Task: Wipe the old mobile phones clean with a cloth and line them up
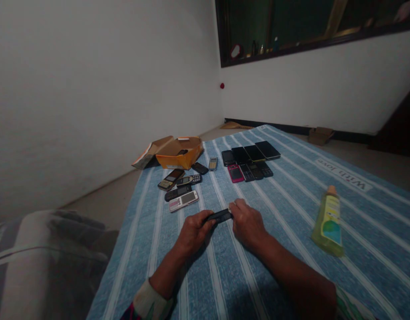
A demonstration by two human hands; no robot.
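My left hand (194, 232) and my right hand (247, 222) grip a dark mobile phone (220, 216) between them, one at each end, above a blue striped cloth (191, 284). A small pale bit shows at my right fingers; I cannot tell what it is. Beyond my left hand lie loose phones: a white and pink phone (184, 201), a black phone (178, 193), a keypad phone (189, 179) and a wider dark phone (171, 179). Farther off, two rows of phones lie side by side, among them a pink phone (235, 173) and a large black smartphone (268, 150).
An open orange cardboard box (181, 159) stands at the far left edge, a dark item inside. A bottle of yellow-green liquid (328, 222) lies to the right. Grey wrapped bulk (48, 266) sits at lower left. White walls and a dark-framed window (291, 49) close off the back.
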